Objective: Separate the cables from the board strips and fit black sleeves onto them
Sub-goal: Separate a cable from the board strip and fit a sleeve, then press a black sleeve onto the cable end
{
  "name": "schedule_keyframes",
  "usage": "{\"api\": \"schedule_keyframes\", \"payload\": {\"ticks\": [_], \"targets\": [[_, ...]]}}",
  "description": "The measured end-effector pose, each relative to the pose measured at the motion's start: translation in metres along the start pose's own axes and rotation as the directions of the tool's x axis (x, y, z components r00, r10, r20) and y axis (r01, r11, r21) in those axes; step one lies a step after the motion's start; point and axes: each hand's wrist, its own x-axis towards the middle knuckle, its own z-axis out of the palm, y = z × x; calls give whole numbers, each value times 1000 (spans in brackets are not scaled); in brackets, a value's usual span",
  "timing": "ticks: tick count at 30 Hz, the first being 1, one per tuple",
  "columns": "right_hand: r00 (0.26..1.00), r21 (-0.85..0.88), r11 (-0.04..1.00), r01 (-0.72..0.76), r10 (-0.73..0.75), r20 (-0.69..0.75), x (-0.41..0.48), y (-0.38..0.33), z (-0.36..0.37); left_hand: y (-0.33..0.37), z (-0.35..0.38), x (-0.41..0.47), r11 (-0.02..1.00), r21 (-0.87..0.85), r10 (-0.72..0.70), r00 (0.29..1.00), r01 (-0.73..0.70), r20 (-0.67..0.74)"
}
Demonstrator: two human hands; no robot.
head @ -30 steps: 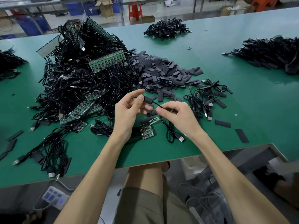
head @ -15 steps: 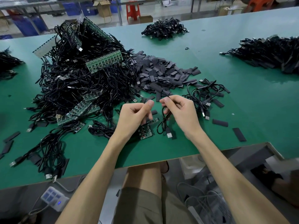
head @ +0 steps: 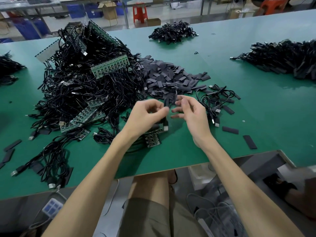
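The cable hangs between the hands above the desk. Its long axis is near upright, with the plug at the bottom. The left hand pinches it between thumb and forefinger. The right hand is just beside it with fingers loosely curled; blur hides whether they touch. The sleeves lie just beyond, probably easiest for the right hand to reach.
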Motion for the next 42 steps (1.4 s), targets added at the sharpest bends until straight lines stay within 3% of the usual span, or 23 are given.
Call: {"api": "schedule_keyframes", "payload": {"ticks": [4,7,12,18,22,25,35,39,42], "targets": [[991,-325,946,-5,47,122,-1,4,4,31,1,29,991,-119,-61,997,65,37],[973,-286,958,-3,69,222,-5,1,8,56,26,50,992,-76,-94,993,100,73],[975,-317,948,15,57,216,-2,2,7,70,58,66,978,62,-204,971,198,127],[973,-298,952,71,0,232,0,7,1,46,23,45,941,332,-60,998,63,-19],[980,-236,971,40,8,201,1,9,2,28,-20,29,814,547,-288,954,197,86],[977,-211,977,24,21,210,0,8,2,19,-34,15,718,667,-413,894,200,176],[965,-271,961,57,16,261,-2,6,2,10,-21,-4,788,600,-277,949,137,147],[967,-262,964,46,23,255,-1,6,2,9,-17,-11,789,604,-301,929,115,215],[963,-264,963,55,19,269,-2,7,0,7,-15,-13,791,600,-278,945,124,172]]}}
